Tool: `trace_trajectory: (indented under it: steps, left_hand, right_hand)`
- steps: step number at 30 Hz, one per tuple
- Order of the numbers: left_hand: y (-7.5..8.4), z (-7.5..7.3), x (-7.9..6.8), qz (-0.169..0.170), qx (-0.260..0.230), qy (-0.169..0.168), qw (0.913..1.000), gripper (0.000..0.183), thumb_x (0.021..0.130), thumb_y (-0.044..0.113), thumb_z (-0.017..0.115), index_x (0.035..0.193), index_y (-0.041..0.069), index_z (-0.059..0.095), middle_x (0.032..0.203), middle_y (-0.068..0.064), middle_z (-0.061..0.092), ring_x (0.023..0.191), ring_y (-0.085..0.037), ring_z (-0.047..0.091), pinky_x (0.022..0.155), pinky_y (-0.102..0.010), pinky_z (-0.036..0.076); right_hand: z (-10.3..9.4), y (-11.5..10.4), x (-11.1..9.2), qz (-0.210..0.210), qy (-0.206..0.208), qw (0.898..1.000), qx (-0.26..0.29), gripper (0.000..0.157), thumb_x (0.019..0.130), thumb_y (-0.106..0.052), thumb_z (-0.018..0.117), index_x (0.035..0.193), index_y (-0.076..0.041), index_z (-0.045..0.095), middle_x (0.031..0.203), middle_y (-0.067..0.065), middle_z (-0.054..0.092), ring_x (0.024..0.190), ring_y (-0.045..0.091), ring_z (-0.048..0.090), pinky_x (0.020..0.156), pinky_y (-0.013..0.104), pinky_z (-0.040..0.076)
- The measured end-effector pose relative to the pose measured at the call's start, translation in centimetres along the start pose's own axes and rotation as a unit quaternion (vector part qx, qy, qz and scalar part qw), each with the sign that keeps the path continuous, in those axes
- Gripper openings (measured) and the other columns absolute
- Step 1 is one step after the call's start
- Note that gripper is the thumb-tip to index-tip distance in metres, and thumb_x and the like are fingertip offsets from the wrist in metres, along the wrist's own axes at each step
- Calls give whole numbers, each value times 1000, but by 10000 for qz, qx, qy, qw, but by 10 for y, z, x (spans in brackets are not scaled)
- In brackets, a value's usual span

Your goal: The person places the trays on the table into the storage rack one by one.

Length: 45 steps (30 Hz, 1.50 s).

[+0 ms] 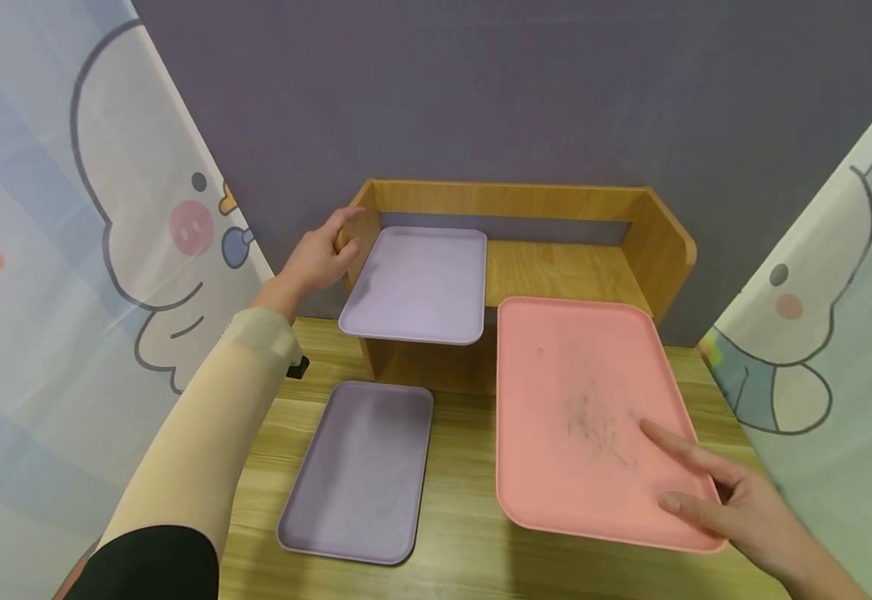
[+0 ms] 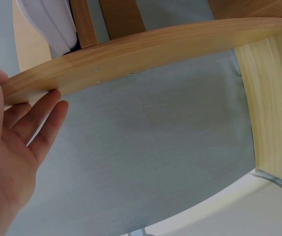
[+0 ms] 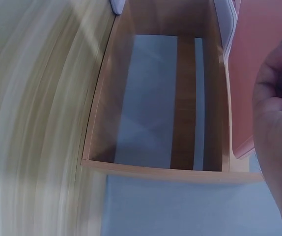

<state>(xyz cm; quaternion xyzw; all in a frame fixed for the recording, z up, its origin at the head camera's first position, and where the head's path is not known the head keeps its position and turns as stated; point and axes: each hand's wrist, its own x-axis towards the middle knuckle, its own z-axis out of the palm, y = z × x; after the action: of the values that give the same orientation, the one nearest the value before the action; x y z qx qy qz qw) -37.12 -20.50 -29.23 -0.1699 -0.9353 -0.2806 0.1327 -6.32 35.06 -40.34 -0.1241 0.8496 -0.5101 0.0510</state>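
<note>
My left hand (image 1: 319,257) grips the left side panel of a small wooden shelf (image 1: 556,271); in the left wrist view, the fingers (image 2: 50,125) lie along the panel's outer face. With its thumb and index finger over the surface, my right hand (image 1: 747,504) holds a pink tray (image 1: 574,358) by its near right corner. The tray hangs tilted in front of the shelf's right half and has dark scuffs in its middle. On the shelf's upper board, at the left, lies a light purple tray (image 1: 424,283) whose front edge juts out.
A second, greyer purple tray (image 1: 361,475) lies on the wood-grain table (image 1: 466,492) in front of the shelf. Behind stands a grey partition (image 1: 511,92). Cartoon-print curtains (image 1: 38,392) hang at both sides. Under the upper board is a lower compartment (image 3: 151,98).
</note>
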Motion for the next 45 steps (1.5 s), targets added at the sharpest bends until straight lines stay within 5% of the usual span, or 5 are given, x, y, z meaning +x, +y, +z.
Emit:
trace_trajectory:
  steps: [6,13,24,35,45]
  left_hand:
    - [2,1,-1,-20,9,-6,10000,59,112,30,53,169,36,38,61,4,36,54,-19,43,57,-38,43]
    - [2,0,-2,-82,26,0,10000,60,111,30,53,169,37,38,62,2,36,55,-19,42,56,-37,42]
    - [2,2,-3,-36,-45,59,10000,59,111,28,55,168,35,39,63,2,36,56,-21,44,58,-38,44]
    - [2,2,-3,-52,-31,47,10000,59,112,28,54,168,34,39,63,1,36,55,-20,44,57,-37,44]
    - [0,3,0,16,-63,103,9999,60,111,27,55,168,35,39,61,3,36,54,-20,43,57,-38,44]
  right_hand:
    - [-2,-7,16,426,206,9986,-238,71,104,-11,73,168,-26,47,79,-7,79,70,7,70,66,25,57]
    - [-15,-16,35,461,129,9982,-355,68,106,-16,72,168,-28,47,134,-22,73,96,-1,69,70,24,57]
    - [-40,-16,79,972,-151,9930,-656,70,110,-36,68,172,-42,35,59,-7,29,45,18,22,48,38,36]
    - [-59,-17,118,808,-406,9959,-97,70,111,-30,66,174,-31,35,137,6,55,57,17,39,53,32,44]
    - [-69,-22,145,983,-491,9939,72,70,111,-34,66,174,-27,35,183,18,11,94,2,53,66,34,47]
